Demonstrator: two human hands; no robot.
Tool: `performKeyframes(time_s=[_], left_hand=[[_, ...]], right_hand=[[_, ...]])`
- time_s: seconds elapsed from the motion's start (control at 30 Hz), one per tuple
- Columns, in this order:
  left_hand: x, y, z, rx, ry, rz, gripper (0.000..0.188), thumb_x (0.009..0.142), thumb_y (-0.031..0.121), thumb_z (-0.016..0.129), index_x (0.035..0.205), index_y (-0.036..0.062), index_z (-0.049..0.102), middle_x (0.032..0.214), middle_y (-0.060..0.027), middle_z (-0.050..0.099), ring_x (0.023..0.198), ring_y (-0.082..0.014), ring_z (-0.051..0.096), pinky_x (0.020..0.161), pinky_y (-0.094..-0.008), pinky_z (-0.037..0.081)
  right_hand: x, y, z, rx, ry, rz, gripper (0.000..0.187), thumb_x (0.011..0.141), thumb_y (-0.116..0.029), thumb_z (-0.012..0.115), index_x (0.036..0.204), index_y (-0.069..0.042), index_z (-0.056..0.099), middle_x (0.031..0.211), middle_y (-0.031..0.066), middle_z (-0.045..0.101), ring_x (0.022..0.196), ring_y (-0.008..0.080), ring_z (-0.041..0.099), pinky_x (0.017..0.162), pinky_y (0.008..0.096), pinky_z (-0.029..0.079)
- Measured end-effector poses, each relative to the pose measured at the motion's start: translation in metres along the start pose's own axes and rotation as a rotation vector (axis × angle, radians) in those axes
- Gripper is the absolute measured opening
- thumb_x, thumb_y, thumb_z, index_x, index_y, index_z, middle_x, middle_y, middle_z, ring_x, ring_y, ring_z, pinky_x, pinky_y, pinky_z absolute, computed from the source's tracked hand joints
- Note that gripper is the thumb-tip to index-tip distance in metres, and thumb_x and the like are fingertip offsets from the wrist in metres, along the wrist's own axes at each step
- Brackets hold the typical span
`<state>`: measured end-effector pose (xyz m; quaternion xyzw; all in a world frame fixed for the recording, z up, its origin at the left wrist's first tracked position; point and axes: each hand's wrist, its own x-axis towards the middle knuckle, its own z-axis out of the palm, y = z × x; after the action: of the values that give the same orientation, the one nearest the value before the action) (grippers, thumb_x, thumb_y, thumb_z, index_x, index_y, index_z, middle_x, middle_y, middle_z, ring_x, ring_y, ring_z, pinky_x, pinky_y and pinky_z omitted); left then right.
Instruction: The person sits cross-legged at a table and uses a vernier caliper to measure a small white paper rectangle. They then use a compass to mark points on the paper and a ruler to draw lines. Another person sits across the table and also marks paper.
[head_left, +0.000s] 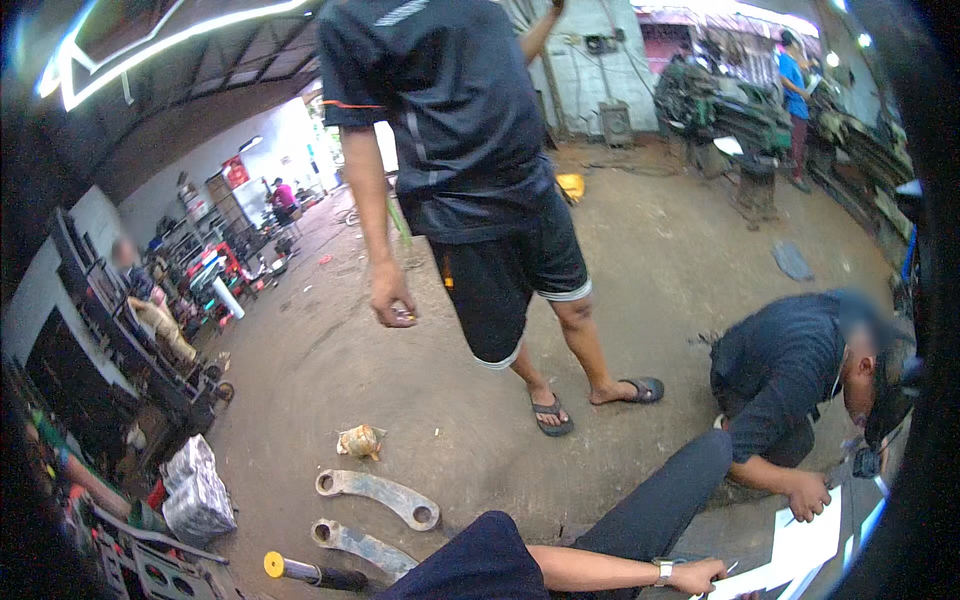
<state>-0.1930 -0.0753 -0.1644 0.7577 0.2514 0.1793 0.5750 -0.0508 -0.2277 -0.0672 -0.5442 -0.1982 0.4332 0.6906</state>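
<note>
My left hand [698,576], with a watch [664,572] on its wrist, reaches to the lower right beside a white sheet [745,583]. Its fingers are curled closed at the sheet's edge; a thin item shows by the fingertips, too small to name. My right hand is out of view. Another white sheet [806,540] lies just beyond, under the hand [808,494] of a crouching person [785,355] in dark clothes. My bent leg [655,495] in dark trousers stretches behind my forearm.
Two curved metal arms with end holes [380,498] [362,545] and a yellow-capped cylinder [315,573] lie on the floor. A person in black shorts [480,290] stands ahead. A wrapped silver bundle [198,492] sits left; machines [735,120] stand at the back right.
</note>
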Motion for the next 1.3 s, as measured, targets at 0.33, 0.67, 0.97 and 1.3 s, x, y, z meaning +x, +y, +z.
performKeyframes(time_s=[0.33,0.67,0.97,1.3], left_hand=[[-0.039,0.048,-0.056,0.003,0.255,0.007,0.025,0.081,0.003,0.06,0.103,-0.0069,0.065,0.095,-0.0261,0.068,0.094,-0.0361,0.067,0.08,-0.0472,0.051],[-0.046,0.055,-0.036,0.011,0.257,0.106,0.022,0.078,0.005,0.064,0.096,-0.0071,0.067,0.087,-0.0272,0.069,0.085,-0.0382,0.069,0.074,-0.0468,0.052],[-0.055,0.134,-0.133,0.074,0.208,-0.078,0.02,0.102,0.014,0.053,0.098,-0.0046,0.062,0.088,-0.0159,0.068,0.075,-0.0262,0.068,0.069,-0.0402,0.057],[0.038,0.132,-0.137,0.069,-0.069,-0.173,0.016,0.103,0.013,0.061,0.104,-0.0022,0.064,0.077,-0.0016,0.061,0.066,-0.0093,0.058,0.061,-0.0253,0.047]], right_hand=[[-0.006,-0.004,0.054,-0.185,0.033,-0.056,0.05,0.097,-0.024,0.071,0.135,0.007,0.058,0.124,0.0162,0.064,0.108,0.0268,0.061,0.092,0.0383,0.051],[-0.032,0.003,0.062,-0.158,-0.075,-0.073,0.058,0.092,-0.017,0.074,0.14,0.007,0.052,0.128,0.0184,0.062,0.11,0.0285,0.062,0.093,0.041,0.052],[-0.016,0.035,0.097,0.213,0.09,-0.058,0.043,0.093,-0.018,0.073,0.127,0.003,0.058,0.112,0.0152,0.069,0.1,0.025,0.07,0.088,0.0396,0.058],[-0.003,-0.005,0.037,0.188,0.232,-0.047,0.037,0.096,-0.024,0.071,0.122,0.0,0.062,0.102,0.0094,0.067,0.081,0.0141,0.064,0.069,0.0279,0.05]])
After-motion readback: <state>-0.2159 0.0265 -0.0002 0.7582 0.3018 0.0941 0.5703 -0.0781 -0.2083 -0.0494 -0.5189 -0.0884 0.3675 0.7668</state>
